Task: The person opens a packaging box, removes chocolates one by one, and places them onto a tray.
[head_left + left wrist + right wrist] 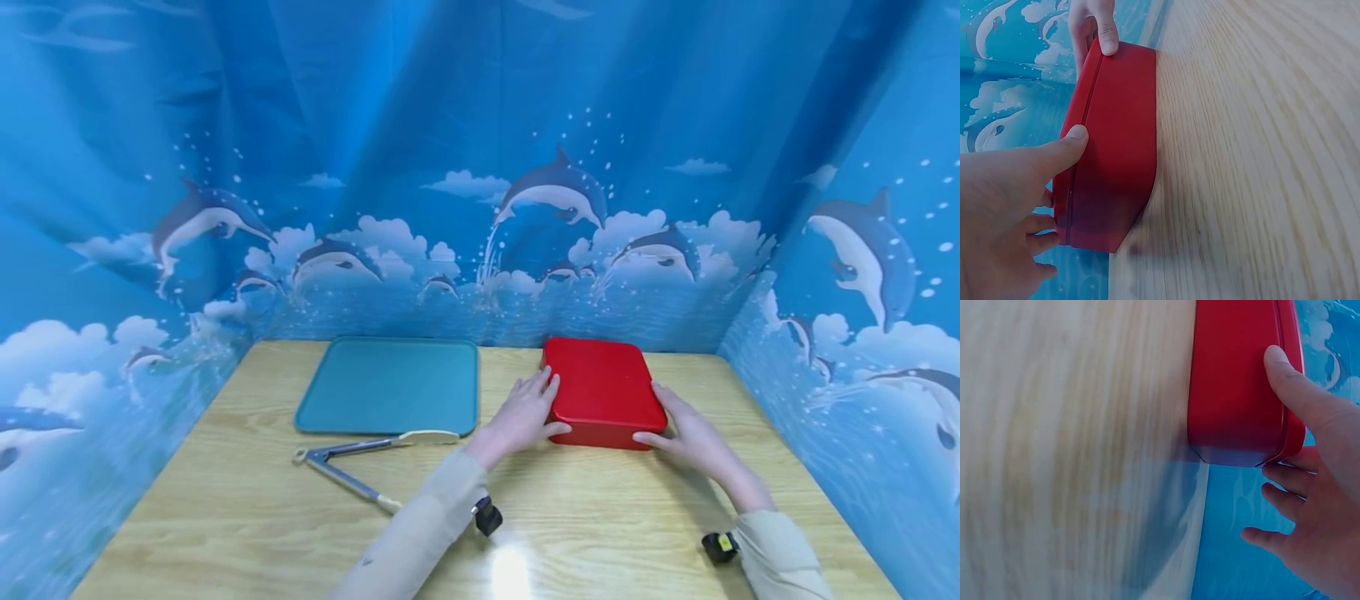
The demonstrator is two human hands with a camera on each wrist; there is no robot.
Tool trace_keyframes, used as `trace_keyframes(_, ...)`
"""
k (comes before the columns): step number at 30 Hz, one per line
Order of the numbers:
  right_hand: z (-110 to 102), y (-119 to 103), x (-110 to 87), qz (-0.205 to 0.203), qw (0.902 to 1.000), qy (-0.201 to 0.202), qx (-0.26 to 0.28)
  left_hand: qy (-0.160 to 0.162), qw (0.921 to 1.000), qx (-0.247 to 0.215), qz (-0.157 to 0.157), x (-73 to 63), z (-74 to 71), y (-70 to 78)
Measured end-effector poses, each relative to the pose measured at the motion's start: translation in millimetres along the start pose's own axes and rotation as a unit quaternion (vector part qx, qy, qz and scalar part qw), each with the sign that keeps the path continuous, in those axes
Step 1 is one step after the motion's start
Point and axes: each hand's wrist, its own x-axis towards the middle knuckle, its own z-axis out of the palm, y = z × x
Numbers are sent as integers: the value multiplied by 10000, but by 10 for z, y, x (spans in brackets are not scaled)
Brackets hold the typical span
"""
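A red lidded box [606,385] sits closed on the table, its lid seam running along the side in the left wrist view. My left hand [522,414] holds its left front corner, thumb on the front face at the seam and fingers along the left side. At the opposite corner my right hand [686,433] grips likewise, its thumb [1291,375] on the front and fingertips against the right side. Spread wide to the left lie metal tongs [345,477] with cream tips, partly covered by my left sleeve. The box's contents are hidden.
A flat teal tray [393,385] lies at the back left, just behind the tongs. The wooden table [225,517] ends at a blue dolphin-print curtain [450,167] at the back and both sides.
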Motion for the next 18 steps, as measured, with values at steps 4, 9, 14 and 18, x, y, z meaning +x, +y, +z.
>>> trace_keyframes(4,44,-68,9,-195,9994,91,-261,-38,10000,3,15,-67,-38,-44)
trace_keyframes(9,88,-179,18,-300,9977,166,-579,-57,10000,-32,-37,-148,-86,-93)
trace_keyframes(14,119,-280,19,-302,9965,157,-766,-62,10000,27,-71,-221,-115,-143)
trace_keyframes(18,139,-346,13,-314,9962,138,-795,-76,9999,19,-81,-287,-140,-176)
